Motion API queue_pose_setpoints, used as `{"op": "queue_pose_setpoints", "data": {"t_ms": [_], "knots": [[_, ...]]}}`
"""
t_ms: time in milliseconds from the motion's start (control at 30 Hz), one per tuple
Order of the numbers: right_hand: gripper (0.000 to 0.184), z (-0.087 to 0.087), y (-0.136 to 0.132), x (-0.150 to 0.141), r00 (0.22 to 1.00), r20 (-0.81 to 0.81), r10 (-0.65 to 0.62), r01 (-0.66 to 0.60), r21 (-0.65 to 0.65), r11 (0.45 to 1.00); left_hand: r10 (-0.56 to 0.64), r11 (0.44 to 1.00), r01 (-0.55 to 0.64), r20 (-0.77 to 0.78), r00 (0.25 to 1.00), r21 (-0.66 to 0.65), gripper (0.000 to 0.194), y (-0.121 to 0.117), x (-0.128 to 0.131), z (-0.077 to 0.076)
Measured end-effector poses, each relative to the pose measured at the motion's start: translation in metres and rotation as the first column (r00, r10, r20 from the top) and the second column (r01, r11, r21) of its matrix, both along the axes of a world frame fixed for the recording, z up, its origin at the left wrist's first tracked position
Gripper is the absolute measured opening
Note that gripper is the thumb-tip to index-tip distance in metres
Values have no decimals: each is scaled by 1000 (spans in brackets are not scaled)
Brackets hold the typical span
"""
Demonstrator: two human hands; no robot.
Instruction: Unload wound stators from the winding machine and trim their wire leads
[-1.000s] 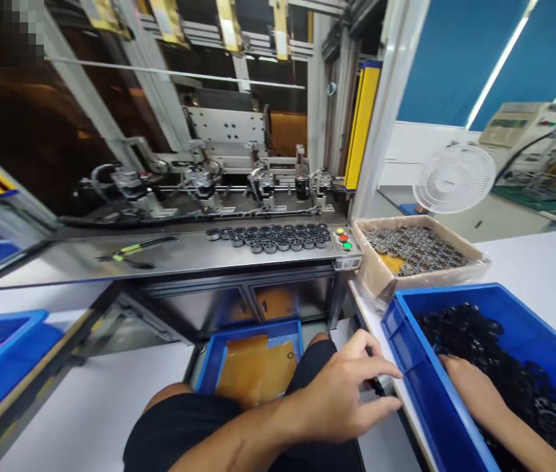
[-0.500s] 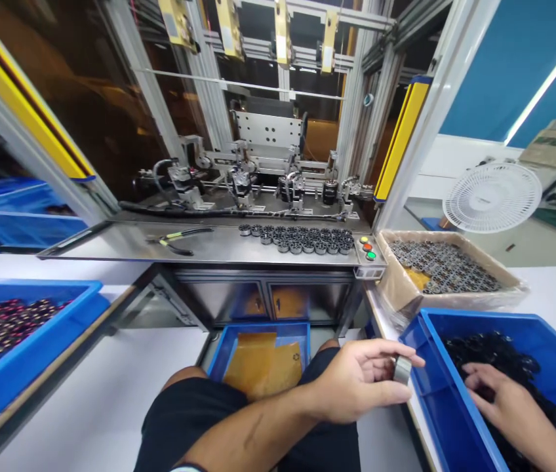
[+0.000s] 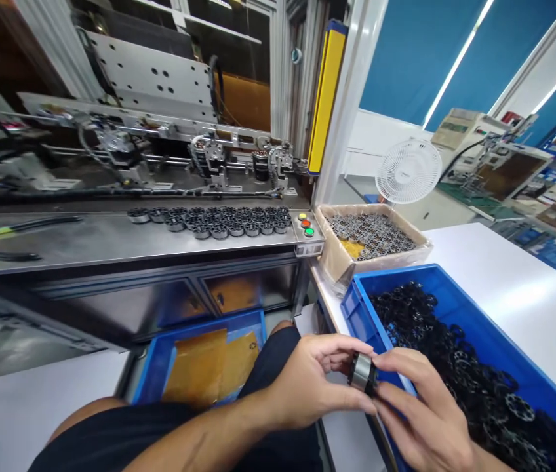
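Observation:
In front of my lap, my left hand (image 3: 310,380) grips a grey metal motor core (image 3: 362,371) between thumb and fingers. The core is a short ring standing on edge, with black plastic showing on its left side. My right hand (image 3: 430,410) is closed on a black plastic ring (image 3: 373,379) at the core's right side. Fingers partly hide this ring, and I cannot tell how far it is seated. Below and right of my hands, a blue bin (image 3: 497,331) holds many loose black plastic rings (image 3: 455,367).
Rows of cores with black ends (image 3: 231,221) stand on the steel bench (image 3: 96,242), with pliers (image 3: 17,229) to the left and a button box (image 3: 309,239) to the right. A lined carton (image 3: 344,262) of grey cores sits behind the bin. A white fan (image 3: 408,172) stands beyond.
My right hand has come out of the blue bin with a black plastic ring and now meets the core in my left hand. The view has turned right.

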State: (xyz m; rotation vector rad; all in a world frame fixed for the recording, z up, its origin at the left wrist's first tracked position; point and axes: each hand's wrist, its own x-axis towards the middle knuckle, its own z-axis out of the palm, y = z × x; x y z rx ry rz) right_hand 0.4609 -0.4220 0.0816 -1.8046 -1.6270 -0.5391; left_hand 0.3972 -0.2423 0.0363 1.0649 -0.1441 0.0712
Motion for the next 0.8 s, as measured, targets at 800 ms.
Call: {"op": "queue_pose_setpoints", "data": {"t_ms": [800], "knots": [[38, -5, -3, 3, 999, -33, -18, 17, -26, 1000, -121, 990, 95, -271, 955, -105, 63, 6, 0, 0]]}}
